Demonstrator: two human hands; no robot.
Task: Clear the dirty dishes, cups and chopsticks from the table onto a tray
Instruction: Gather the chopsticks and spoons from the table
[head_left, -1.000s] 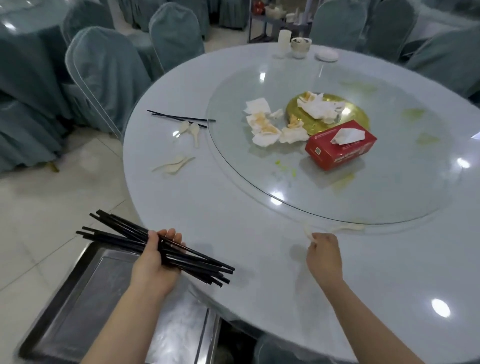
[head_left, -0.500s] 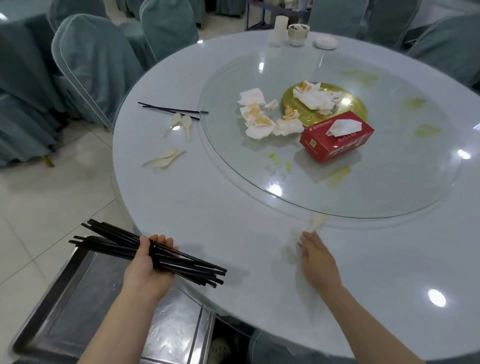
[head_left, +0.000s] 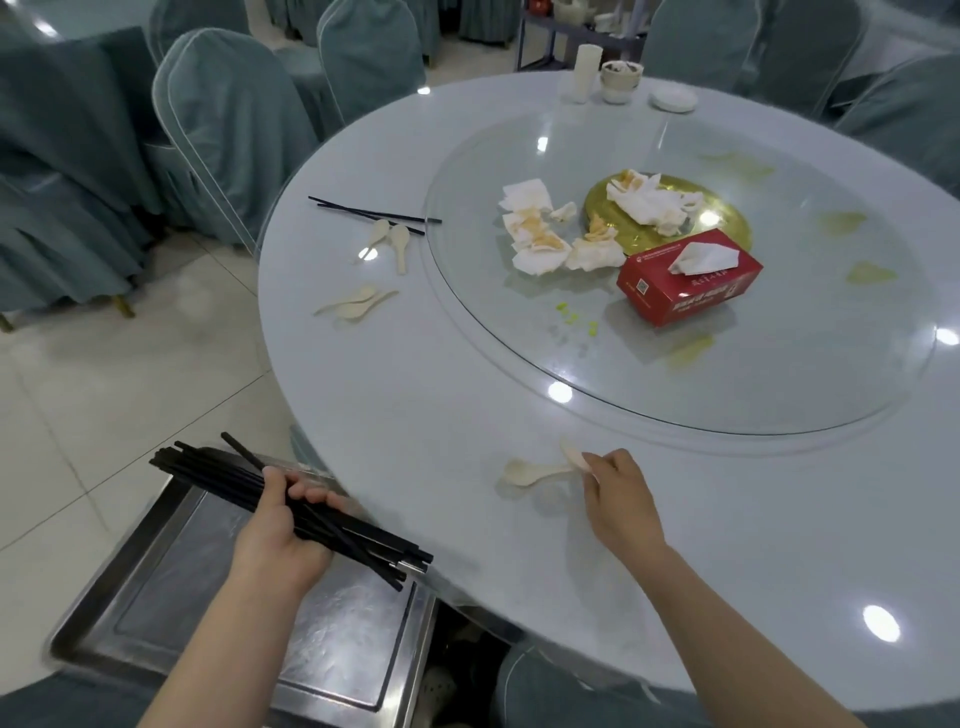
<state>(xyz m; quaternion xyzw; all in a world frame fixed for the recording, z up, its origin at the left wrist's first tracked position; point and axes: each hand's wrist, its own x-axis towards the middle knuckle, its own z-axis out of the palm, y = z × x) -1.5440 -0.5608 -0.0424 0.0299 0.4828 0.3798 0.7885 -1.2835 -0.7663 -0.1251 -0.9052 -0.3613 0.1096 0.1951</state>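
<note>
Closest in, the metal tray (head_left: 332, 670) sits low beside the worktop (head_left: 415, 415). The left hand (head_left: 280, 540) has its fingers wrapped round a fat bundle of black chopsticks (head_left: 358, 540), hovering right above it. The right hand (head_left: 618, 499) is pinching the handles of two pale spoons (head_left: 530, 473) at the worktop's near side. Further out: more spoons (head_left: 358, 304), a loose chopstick pair (head_left: 374, 213), cups (head_left: 618, 80) at the far rim. Honestly that bundle looks splayed, so one tilt and sticks could slide out onto the floor.
</note>
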